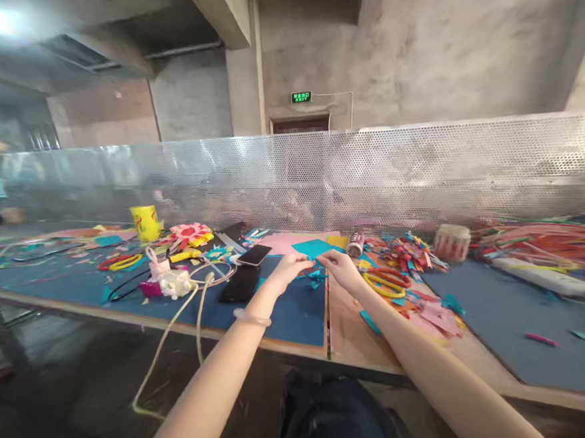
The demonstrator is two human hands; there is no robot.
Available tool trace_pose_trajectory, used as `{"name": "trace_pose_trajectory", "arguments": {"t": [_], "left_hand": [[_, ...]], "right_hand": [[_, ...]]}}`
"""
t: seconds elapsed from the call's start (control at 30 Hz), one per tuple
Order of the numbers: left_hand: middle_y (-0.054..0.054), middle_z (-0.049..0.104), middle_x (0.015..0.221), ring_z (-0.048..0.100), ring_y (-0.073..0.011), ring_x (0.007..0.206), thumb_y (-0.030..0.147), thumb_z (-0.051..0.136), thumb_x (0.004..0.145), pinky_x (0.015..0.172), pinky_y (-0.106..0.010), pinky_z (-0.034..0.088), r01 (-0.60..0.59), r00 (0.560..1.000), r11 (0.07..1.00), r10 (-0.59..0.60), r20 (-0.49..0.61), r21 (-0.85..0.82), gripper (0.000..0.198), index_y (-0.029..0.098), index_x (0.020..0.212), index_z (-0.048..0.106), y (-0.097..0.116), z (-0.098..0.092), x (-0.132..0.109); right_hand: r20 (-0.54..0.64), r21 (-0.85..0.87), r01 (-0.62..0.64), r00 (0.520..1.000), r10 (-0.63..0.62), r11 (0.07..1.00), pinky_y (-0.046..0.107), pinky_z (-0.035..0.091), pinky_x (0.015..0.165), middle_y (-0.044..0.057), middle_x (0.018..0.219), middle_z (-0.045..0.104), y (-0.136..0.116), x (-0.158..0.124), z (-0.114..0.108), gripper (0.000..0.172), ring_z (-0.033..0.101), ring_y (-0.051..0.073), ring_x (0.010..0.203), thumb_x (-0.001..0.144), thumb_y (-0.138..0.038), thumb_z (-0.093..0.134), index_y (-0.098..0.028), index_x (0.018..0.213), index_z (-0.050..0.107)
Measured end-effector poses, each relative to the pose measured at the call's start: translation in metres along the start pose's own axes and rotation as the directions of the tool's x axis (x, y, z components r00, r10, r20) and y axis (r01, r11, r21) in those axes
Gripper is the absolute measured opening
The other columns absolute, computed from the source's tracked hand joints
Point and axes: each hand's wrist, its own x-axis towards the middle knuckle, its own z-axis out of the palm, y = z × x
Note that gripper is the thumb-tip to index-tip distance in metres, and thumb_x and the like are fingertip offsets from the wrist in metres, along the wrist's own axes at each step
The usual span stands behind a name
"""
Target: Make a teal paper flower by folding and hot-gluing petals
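Both of my hands meet above the middle of the table, fingertips close together in a pinch. My left hand (291, 270) is closed at the near left corner of a blue sheet of paper (315, 247). On the right side, my right hand (342, 268) pinches the same blue paper with thumb and forefinger. Small crumpled blue paper pieces (314, 278) lie just below the fingertips. Left of my hands rest a dark phone (240, 284) and another phone (254, 255). Scissors with orange and yellow handles (384, 285) lie to the right.
A yellow cup (145, 223), a red paper flower (190, 235) and a white charger cable (202, 289) are on the left. Rightward are a can (355, 244), a colourful paper pompom (417, 253), a jar (452, 243) and a white power strip (549, 277). A perforated metal screen (375, 178) runs behind.
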Motion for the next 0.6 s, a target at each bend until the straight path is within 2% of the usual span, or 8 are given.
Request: {"name": "trace_pose_trajectory", "arguments": {"t": [0.1,0.2,0.33,0.6], "left_hand": [[-0.001,0.066,0.071,0.063,-0.0158,0.075,0.025,0.067,0.067,0.068,-0.026,0.042,-0.001,1.0,1.0,0.001,0.004,-0.029,0.012,0.016,0.072,0.061,0.001,0.0,0.001],[-0.002,0.065,0.077,0.064,-0.0157,0.078,0.024,0.065,0.068,0.067,-0.025,0.043,-0.004,1.0,0.999,0.004,-0.003,-0.053,0.015,0.017,0.08,0.06,0.001,-0.001,0.002],[-0.001,0.063,0.079,0.064,-0.0149,0.077,0.022,0.065,0.068,0.063,-0.023,0.042,-0.016,1.0,0.998,0.015,-0.011,-0.057,0.019,0.018,0.086,0.058,0.001,-0.001,0.002],[-0.001,0.061,0.079,0.063,-0.0151,0.076,0.022,0.065,0.069,0.063,-0.023,0.042,-0.033,0.999,0.999,0.033,0.014,-0.032,0.02,0.019,0.086,0.057,0.001,0.0,0.001]], "right_hand": [[0.027,0.047,-0.027,0.999,0.026,0.999,0.032,0.04,0.072,0.002,0.073,0.063,0.002,-0.002,-0.001,0.019,0.054,0.018,0.074,0.066,-0.035,0.065,-0.017,0.074,0.068],[0.052,0.109,-0.067,0.997,0.061,0.992,0.03,0.041,0.067,0.002,0.075,0.064,0.006,-0.001,0.0,0.022,0.056,0.017,0.073,0.066,-0.035,0.065,-0.017,0.079,0.068],[0.058,0.19,-0.111,0.993,0.102,0.976,0.028,0.04,0.061,0.001,0.07,0.061,0.012,0.0,0.001,0.022,0.055,0.015,0.068,0.063,-0.035,0.07,-0.017,0.075,0.066],[0.067,0.304,-0.173,0.985,0.16,0.937,0.025,0.037,0.057,-0.001,0.067,0.059,0.012,0.0,0.004,0.02,0.054,0.012,0.065,0.059,-0.03,0.074,-0.017,0.071,0.064]]}}
